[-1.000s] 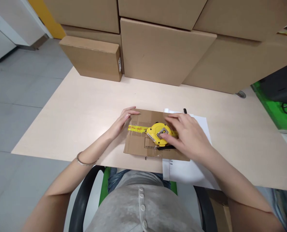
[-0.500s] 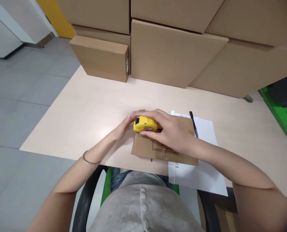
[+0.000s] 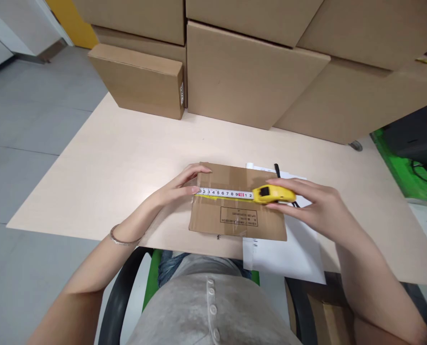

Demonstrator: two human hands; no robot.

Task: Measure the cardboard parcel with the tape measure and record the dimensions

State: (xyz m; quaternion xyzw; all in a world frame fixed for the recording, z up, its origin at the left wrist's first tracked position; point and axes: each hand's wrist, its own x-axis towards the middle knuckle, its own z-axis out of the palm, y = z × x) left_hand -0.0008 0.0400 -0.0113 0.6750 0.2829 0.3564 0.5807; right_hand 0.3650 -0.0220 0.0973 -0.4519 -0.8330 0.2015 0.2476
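A small flat cardboard box [image 3: 235, 220] lies on the pale table [image 3: 120, 163] in front of me. A yellow tape measure [image 3: 273, 194] rests over the box's right end, gripped by my right hand [image 3: 316, 208]. Its white numbered blade [image 3: 226, 193] is stretched leftward across the box top. My left hand [image 3: 179, 187] pinches the blade's end down at the box's left edge, with a bracelet on that wrist.
A white sheet of paper [image 3: 288, 249] lies under the box's right side, with a black pen [image 3: 278, 168] behind it. Large cardboard boxes [image 3: 249, 81] are stacked along the table's far edge, a smaller one [image 3: 138, 81] at the left. Green equipment [image 3: 410, 167] stands at the right.
The tape measure's case was at the box's left end under both hands. My right hand has drawn it to the right, pulling the blade out across the box while my left hand holds the end.
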